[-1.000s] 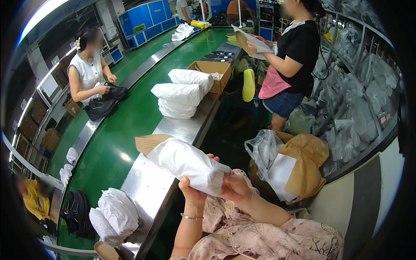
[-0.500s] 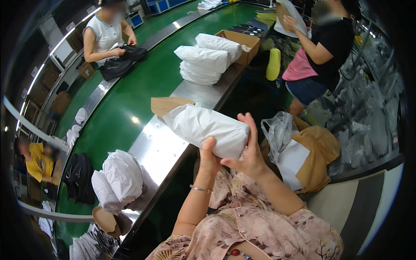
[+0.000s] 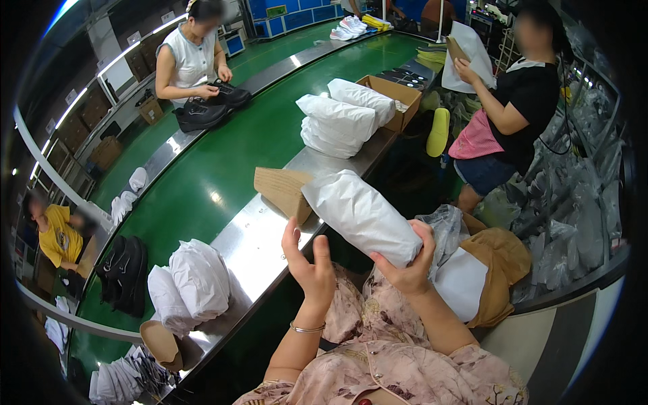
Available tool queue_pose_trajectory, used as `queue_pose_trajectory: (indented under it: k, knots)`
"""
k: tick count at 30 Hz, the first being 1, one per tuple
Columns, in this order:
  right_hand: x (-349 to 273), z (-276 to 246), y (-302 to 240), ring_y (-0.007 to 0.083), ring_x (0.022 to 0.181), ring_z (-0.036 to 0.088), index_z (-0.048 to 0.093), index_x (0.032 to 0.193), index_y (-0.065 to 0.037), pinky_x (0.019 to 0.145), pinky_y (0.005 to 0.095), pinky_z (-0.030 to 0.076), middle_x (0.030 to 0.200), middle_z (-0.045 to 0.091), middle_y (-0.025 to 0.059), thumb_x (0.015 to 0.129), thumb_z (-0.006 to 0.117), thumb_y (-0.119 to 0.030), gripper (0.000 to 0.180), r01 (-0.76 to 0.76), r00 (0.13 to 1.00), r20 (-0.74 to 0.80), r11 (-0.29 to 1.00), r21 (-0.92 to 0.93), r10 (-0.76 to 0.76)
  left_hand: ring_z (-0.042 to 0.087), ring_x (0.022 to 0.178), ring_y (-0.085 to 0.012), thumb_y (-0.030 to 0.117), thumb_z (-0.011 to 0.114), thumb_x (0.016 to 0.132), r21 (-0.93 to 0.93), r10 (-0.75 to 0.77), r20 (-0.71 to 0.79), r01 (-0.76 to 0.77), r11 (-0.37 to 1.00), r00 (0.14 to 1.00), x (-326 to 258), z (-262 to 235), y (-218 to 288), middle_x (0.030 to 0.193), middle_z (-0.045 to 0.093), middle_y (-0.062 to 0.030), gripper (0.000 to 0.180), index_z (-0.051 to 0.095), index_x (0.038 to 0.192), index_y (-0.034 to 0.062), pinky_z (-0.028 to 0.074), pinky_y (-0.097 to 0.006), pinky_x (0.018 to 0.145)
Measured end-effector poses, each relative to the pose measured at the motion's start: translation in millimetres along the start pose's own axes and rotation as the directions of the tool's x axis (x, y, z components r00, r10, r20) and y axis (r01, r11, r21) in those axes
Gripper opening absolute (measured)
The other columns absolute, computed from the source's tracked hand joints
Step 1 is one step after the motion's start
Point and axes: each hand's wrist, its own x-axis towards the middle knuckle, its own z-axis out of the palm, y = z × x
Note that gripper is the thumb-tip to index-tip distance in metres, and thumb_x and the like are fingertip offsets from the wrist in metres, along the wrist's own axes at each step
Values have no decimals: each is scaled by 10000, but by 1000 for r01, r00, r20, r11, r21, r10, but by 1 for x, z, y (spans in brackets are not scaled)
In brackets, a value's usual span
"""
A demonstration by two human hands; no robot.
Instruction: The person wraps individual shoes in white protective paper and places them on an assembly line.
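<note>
A white paper-wrapped bundle (image 3: 361,216), long and rounded, is gripped at its near end by my right hand (image 3: 412,266). Its contents are hidden under the crumpled paper. To the left of it, my left hand (image 3: 307,266) is raised with thumb and fingers apart, touching nothing. Just beyond that hand, a folded brown cardboard piece (image 3: 283,192) appears to rest on the metal table edge (image 3: 236,236), close to the bundle's far end.
More white wrapped bundles (image 3: 196,280) sit to the left, and others (image 3: 337,121) are stacked ahead beside a cardboard box (image 3: 398,98). Black shoes (image 3: 125,273) stand on the green belt (image 3: 196,179). Co-workers occupy both sides. A brown bag (image 3: 499,270) lies at right.
My left hand has let go of the bundle and opened. The bundle has shifted right and nearer in my right hand, exposing more of the cardboard piece. The head view has also shifted.
</note>
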Motion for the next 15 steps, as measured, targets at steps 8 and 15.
queue_pose_trajectory:
  k: [8,15]
  knots:
    - [-11,-9,-26,306,955,473,288,1233,-55,825,428,392,1130,439,193,593,789,-145,818,255,941,215,965,53,-261,469,721,-32,329,536,911,-490,-544,383,663,566,747,18,-12,-2,784,549,38,272,563,892,58,401,-195,646]
    - [-23,29,-72,234,1077,418,205,1307,-40,905,365,396,1191,371,121,607,816,-273,958,-353,916,315,875,331,250,568,853,-119,302,566,859,-722,-468,343,548,423,814,39,-84,43,1007,586,-66,390,536,1118,12,464,-245,787]
